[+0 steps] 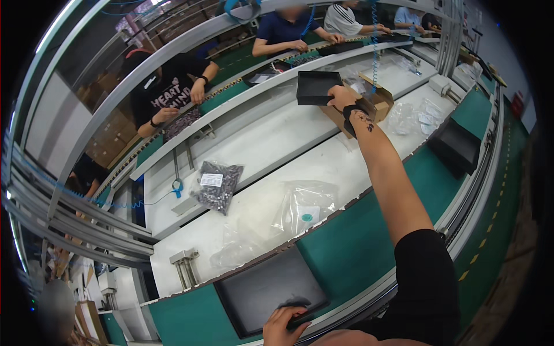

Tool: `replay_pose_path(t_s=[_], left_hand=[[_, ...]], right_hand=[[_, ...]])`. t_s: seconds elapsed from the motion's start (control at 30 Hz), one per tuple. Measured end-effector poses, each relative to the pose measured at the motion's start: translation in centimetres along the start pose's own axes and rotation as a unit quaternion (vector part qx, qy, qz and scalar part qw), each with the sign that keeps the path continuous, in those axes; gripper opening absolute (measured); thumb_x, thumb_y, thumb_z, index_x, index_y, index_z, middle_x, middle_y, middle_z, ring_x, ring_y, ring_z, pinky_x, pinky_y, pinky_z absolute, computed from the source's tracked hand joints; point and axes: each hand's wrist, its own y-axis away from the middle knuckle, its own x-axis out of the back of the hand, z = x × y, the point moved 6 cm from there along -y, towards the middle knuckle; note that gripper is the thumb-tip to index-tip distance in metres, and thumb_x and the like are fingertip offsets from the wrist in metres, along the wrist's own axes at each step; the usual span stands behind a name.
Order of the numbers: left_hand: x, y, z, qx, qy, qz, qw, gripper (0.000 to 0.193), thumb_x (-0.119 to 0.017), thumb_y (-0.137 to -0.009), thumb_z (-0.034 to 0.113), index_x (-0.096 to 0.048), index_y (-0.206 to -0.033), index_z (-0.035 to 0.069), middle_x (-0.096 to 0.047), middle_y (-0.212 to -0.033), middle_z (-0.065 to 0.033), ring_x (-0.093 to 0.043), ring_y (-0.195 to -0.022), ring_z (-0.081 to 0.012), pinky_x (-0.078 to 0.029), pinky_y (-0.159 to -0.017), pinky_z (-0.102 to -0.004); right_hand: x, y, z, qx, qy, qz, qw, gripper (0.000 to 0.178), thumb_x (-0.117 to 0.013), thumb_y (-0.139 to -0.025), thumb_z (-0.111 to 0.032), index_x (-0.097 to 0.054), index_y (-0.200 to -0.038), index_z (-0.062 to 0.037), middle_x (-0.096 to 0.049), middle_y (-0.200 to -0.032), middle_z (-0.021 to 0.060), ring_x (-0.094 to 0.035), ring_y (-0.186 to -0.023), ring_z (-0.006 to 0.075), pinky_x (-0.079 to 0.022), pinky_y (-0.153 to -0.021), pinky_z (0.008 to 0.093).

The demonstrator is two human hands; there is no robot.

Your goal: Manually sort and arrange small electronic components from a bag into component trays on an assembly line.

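My right hand point(341, 97) reaches far across the white worktop and grips the near right edge of a shallow black tray point(318, 86), which is tilted. Below it on the worktop is an open cardboard box point(381, 106). A larger black tray point(259, 288) lies flat on the green belt close to me. My left hand point(284, 326) is at its near edge, fingers curled together; what they pinch, if anything, is hidden. A dark patch shows beside the fingertips inside the tray, and I cannot tell whether it is a shadow or an object.
A clear bag of small dark parts point(218, 185) and a crumpled clear bag point(306, 205) lie on the worktop. More black trays point(455, 147) rest farther right on the green belt point(369, 248). A metal rail point(259, 89) separates me from co-workers point(173, 92) opposite.
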Motion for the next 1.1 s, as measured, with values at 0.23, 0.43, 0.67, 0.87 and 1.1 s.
replay_pose_path(t_s=[0.23, 0.43, 0.67, 0.87, 1.1], left_hand=[[0.9, -0.6, -0.5, 0.05, 0.055, -0.015, 0.997, 0.031, -0.077, -0.068, 0.003, -0.065, -0.096, 0.003, -0.066, -0.089, -0.0092, -0.063, -0.084, -0.0147, -0.049, -0.072, -0.0261], [1.2, -0.8, -0.2, 0.087, 0.093, 0.004, 0.992, 0.029, -0.075, -0.069, 0.001, -0.065, -0.096, 0.004, -0.066, -0.088, -0.0091, -0.064, -0.086, -0.0168, -0.05, -0.078, -0.028], [0.9, -0.2, -0.6, 0.08, 0.079, -0.034, 0.993, 0.023, -0.064, -0.081, 0.014, -0.062, -0.102, 0.005, -0.062, -0.097, -0.0099, -0.06, -0.093, -0.0222, -0.044, -0.086, -0.029], [1.6, -0.2, -0.4, 0.092, 0.073, -0.019, 0.993, 0.02, -0.063, -0.083, 0.015, -0.064, -0.1, 0.005, -0.063, -0.097, -0.0108, -0.06, -0.095, -0.0238, -0.043, -0.088, -0.0301], [-1.3, -1.8, -2.2, 0.083, 0.1, -0.088, 0.988, 0.019, -0.063, -0.083, 0.014, -0.064, -0.099, 0.004, -0.063, -0.096, -0.013, -0.06, -0.094, -0.0257, -0.044, -0.087, -0.0327]], right_hand=[[-0.6, -1.1, -0.5, -0.028, 0.005, 0.063, 0.998, 0.03, -0.073, -0.068, -0.015, -0.066, -0.096, -0.0063, -0.063, -0.095, 0.0147, -0.059, -0.094, 0.0316, -0.047, -0.082, 0.0392], [0.6, -0.9, -2.8, 0.004, 0.091, -0.01, 0.996, 0.028, -0.071, -0.071, -0.015, -0.066, -0.097, -0.0061, -0.064, -0.097, 0.0139, -0.059, -0.096, 0.0312, -0.047, -0.083, 0.0386], [-0.5, 0.0, -1.2, -0.031, 0.113, -0.048, 0.992, 0.028, -0.07, -0.075, -0.018, -0.065, -0.1, -0.006, -0.064, -0.098, 0.0139, -0.058, -0.099, 0.0308, -0.046, -0.085, 0.0378], [-1.1, 0.5, -0.5, -0.007, 0.166, -0.034, 0.985, 0.033, -0.067, -0.078, -0.033, -0.063, -0.096, -0.0052, -0.062, -0.095, 0.0129, -0.058, -0.096, 0.0305, -0.046, -0.083, 0.039], [0.7, 0.6, 3.3, 0.038, 0.224, -0.028, 0.973, 0.043, -0.066, -0.074, -0.047, -0.06, -0.086, -0.0054, -0.06, -0.09, 0.0131, -0.057, -0.092, 0.0312, -0.046, -0.079, 0.0411]])
